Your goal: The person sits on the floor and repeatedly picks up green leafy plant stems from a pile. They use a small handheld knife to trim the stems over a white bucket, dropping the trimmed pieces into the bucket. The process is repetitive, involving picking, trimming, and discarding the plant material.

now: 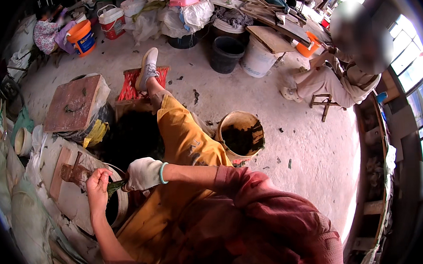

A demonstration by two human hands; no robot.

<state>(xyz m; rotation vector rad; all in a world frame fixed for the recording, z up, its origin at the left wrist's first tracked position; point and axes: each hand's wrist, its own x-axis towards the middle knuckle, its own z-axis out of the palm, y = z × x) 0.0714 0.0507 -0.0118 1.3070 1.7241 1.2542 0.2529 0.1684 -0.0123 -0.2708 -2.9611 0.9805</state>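
My bare left hand (98,185) is closed, its fingertips pinching one end of a dark green, leaf-like strip (114,186). My right hand (144,174), in a white knit glove with a teal cuff, is closed around the strip's other side. Whether the glove also holds a small tool is hidden. Both hands are above the rim of a pale bucket (123,205) with a dark inside. Just beyond my left hand, a rusty metal piece (76,174) with an upright rod rests by a wooden block (59,173). A dark heap (129,139) lies beyond my hands.
Right of my leg stands a whitish bucket (218,131) with dark green scraps inside. A brown board (74,102) covers a container at left. My foot rests by a red woven stool (130,83). Buckets line the back, including a black one (227,58). A person (358,82) sits at right.
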